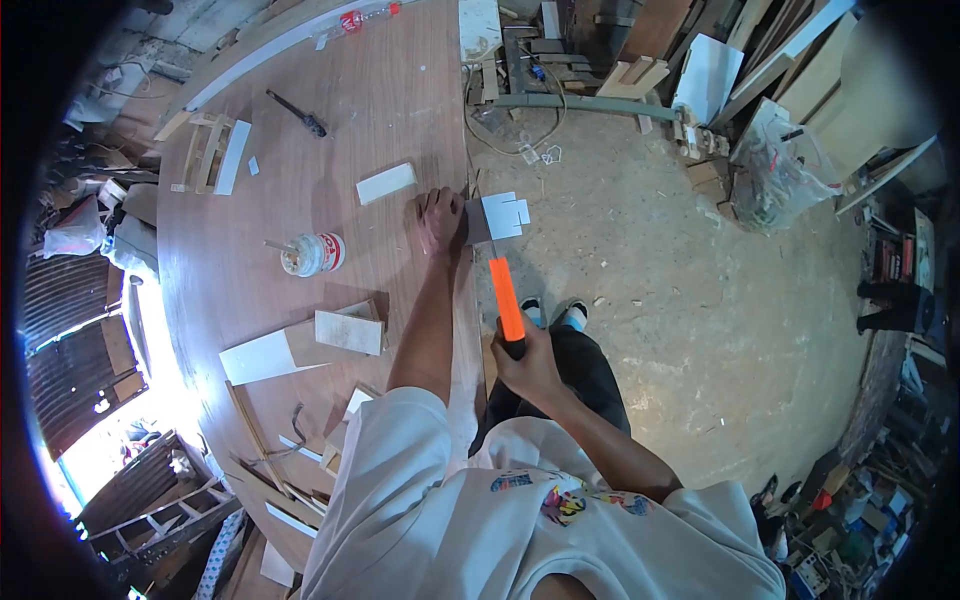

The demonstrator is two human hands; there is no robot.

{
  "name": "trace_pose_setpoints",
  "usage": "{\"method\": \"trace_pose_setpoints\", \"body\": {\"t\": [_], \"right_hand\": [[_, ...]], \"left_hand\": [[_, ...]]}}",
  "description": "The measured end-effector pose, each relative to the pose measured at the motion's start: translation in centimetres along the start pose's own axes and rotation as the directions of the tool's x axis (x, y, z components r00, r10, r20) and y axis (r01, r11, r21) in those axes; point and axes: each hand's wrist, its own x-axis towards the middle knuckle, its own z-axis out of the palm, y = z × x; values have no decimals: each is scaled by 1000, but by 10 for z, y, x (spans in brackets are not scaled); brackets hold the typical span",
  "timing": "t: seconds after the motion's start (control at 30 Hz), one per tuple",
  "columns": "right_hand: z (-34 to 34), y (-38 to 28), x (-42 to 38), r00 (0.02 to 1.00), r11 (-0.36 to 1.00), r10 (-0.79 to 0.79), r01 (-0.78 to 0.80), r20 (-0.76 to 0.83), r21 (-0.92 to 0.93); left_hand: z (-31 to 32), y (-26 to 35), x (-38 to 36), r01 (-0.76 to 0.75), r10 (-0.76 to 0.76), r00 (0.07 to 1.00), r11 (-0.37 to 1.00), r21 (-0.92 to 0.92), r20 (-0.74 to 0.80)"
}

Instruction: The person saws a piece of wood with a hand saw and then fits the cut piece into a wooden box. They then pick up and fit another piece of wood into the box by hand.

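My right hand (528, 365) is closed around the grip of a handsaw with an orange handle (507, 300). Its thin blade crosses a small white board (505, 217) that juts out past the table's edge and has notches cut in its outer end. Pressed down at that edge, my left hand (438, 220) grips the board's inner end, fingers curled and partly hiding it. Just beyond this hand a white rectangular block (386, 184) lies on the wooden table (400, 110).
On the table are a jar with a stick (312, 255), a dark slim tool (297, 113), a slatted wood piece (210, 155) and board offcuts (348, 332). A plastic bottle (368, 17) lies at the far end. Right, boards and a plastic bag (785, 180) line the floor.
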Motion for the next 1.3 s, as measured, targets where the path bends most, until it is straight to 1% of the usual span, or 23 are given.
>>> {"method": "trace_pose_setpoints", "body": {"t": [0.07, 0.1, 0.17, 0.23, 0.37, 0.47, 0.53, 0.57, 0.6, 0.67, 0.7, 0.73, 0.77, 0.8, 0.83, 0.87, 0.9, 1.03, 1.1, 1.13, 1.2, 1.23, 1.3], "right_hand": [[6, -7, -15, 995, 994, -96, 94, -33, -57], [3, -19, -31, 1000, 999, -15, 15, -11, 38], [-7, -27, -55, 999, 999, -31, 31, 9, 25], [-12, -19, -54, 998, 998, -64, 64, 14, -13], [-5, 20, 40, 983, 982, -184, 183, -13, -37], [7, 21, 72, 981, 981, -192, 191, -31, -17], [0, 16, 94, 992, 996, -95, 94, 80, 10], [-11, -16, 105, 989, 993, 80, -91, 126, 78], [-22, -50, 118, 951, 951, 250, -277, 184, 140], [-21, -56, 157, 926, 901, 261, -335, 273, 275], [-17, -62, 172, 921, 895, 254, -340, 297, 289], [-12, -67, 185, 915, 888, 248, -346, 320, 302], [-3, -66, 201, 919, 895, 272, -351, 286, 274], [4, -62, 215, 922, 901, 294, -355, 252, 247], [6, -55, 226, 924, 900, 295, -354, 242, 256], [8, -47, 236, 913, 894, 345, -390, 218, 221], [7, -48, 240, 900, 886, 392, -426, 192, 185], [13, -34, 237, 889, 861, 403, -449, 218, 240], [14, -24, 229, 920, 883, 348, -386, 181, 267], [12, -23, 232, 921, 887, 343, -382, 183, 260], [11, -21, 229, 924, 831, 349, -383, 159, 402], [10, -22, 229, 924, 831, 348, -382, 158, 403], [6, -23, 230, 909, 871, 403, -417, 108, 260]], "left_hand": [[3, 1, -1, 38, -38, 999, 999, 7, -17], [4, 1, 1, 42, -42, 999, 999, 2, -21], [2, 1, -1, 65, -64, 997, 998, -15, 47], [-3, 4, 1, 62, -61, 997, 998, -21, 56], [-18, 14, 2, 33, -29, 997, 998, -57, 71], [-11, 12, 0, 45, -44, 999, 998, -51, 16], [-8, 12, 1, 36, -35, 999, 998, -50, 7], [-7, 11, 0, 30, -30, 1000, 999, -43, -3], [-8, 10, -1, 24, -24, 1000, 999, -43, 7], [-12, 12, 0, -55, 56, 998, 997, -55, 11], [-8, 11, 1, -65, 67, 998, 996, -61, 19], [-5, 9, 0, -16, 16, 1000, 996, -82, 0], [-2, 8, 0, 35, -37, 999, 994, -104, -19], [-2, 10, -1, 25, -27, 1000, 994, -108, -13], [-4, 11, -2, 10, -14, 998, 998, -68, -56], [-5, 12, -2, -4, 2, 995, 1000, -27, -100], [-3, 11, 0, 45, -47, 998, 997, -69, -31], [3, 2, -4, 53, -53, 999, 994, -93, 1], [4, 3, -1, 45, -42, 998, 993, -112, 36], [4, 5, 3, 49, -46, 999, 992, -114, 28], [0, 7, 1, -34, 37, 999, 993, -117, 31], [-1, 7, 2, -35, 39, 999, 992, -117, 30], [1, 7, 6, -190, 194, 977, 980, -55, 88]]}}
